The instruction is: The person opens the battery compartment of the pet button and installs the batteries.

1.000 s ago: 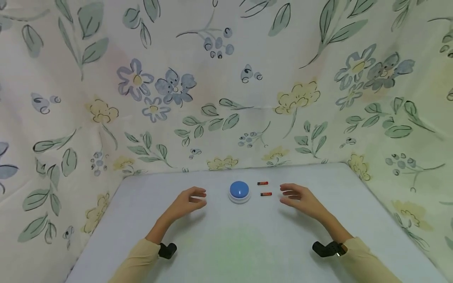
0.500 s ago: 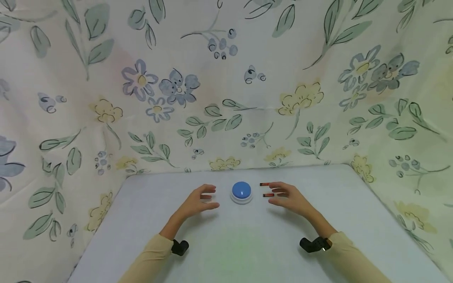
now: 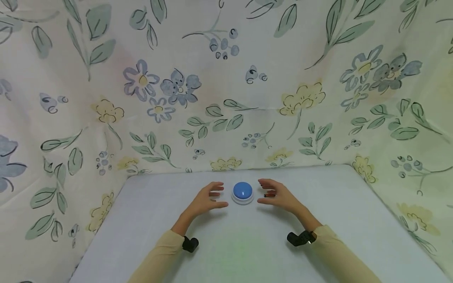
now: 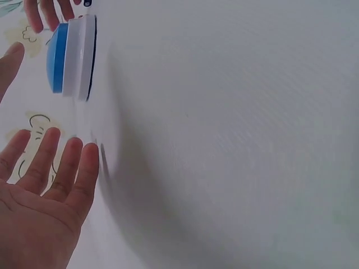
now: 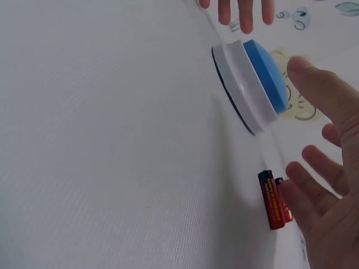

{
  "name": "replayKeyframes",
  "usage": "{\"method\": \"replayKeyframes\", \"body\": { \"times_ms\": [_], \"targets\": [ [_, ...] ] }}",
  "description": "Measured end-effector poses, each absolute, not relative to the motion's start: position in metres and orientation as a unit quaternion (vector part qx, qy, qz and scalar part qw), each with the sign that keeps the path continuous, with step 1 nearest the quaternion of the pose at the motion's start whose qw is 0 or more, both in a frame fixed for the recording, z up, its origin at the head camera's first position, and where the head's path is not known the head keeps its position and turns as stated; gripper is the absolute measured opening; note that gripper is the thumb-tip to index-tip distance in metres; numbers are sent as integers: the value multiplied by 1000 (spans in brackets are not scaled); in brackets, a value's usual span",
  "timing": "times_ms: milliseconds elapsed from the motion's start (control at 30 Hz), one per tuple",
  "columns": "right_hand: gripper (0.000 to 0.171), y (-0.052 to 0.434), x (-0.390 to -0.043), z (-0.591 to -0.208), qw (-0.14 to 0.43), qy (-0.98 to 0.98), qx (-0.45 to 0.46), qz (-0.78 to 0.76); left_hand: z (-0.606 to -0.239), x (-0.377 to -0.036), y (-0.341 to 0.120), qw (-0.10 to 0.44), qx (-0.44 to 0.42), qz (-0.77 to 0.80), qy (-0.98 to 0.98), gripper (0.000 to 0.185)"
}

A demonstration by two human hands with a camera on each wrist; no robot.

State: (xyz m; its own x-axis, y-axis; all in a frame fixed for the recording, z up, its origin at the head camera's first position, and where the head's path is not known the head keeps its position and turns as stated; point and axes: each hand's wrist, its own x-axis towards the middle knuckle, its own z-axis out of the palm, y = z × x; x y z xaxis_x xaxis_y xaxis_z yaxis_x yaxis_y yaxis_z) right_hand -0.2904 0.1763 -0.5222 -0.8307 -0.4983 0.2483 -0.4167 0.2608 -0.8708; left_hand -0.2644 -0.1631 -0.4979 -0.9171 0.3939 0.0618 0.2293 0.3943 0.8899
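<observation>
Between the two hands a round push-button light [image 3: 242, 191] with a blue dome and white base stands on the table. My left hand [image 3: 207, 199] hovers to its left, fingers spread and holding nothing; the left wrist view shows the palm of that hand [image 4: 45, 207]. To the light's right is my right hand [image 3: 277, 195], its thumb and fingers apart and nothing gripped. Two red and black batteries lie on the table under the right hand, partly hidden in the head view; the nearer battery [image 5: 272, 199] shows plainly in the right wrist view. Neither hand touches the light.
A white table [image 3: 226, 243] with a faint green patch spreads in front of me. Behind it and at both sides hangs a floral cloth [image 3: 226, 86]. Each wrist carries a black camera, such as the left wrist camera [image 3: 190, 244].
Both hands have moved inward toward the blue-domed light, the left one rightward and the right one leftward over the batteries. The light and batteries stay on the table.
</observation>
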Motion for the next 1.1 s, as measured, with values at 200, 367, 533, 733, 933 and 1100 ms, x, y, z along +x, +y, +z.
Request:
{"method": "replayKeyframes", "body": {
  "times_ms": [200,367,533,733,933,1100],
  "targets": [
    [76,164,-294,-521,42,804,-269,-528,-501,-272,-153,79,184,518,832,82],
    [79,155,-296,-517,47,814,-262,-516,-500,-278,-142,80,185,525,827,81],
    [81,147,-299,-516,48,821,-265,-504,-501,-283,-133,82,191,521,828,81],
    [82,139,-302,-516,51,830,-269,-487,-503,-288,-124,78,208,504,835,80],
    [70,134,-305,-519,48,830,-277,-481,-505,-291,-117,76,211,493,841,74],
    [63,131,-306,-521,43,830,-279,-481,-506,-291,-112,61,195,491,847,66]
  ]
}}
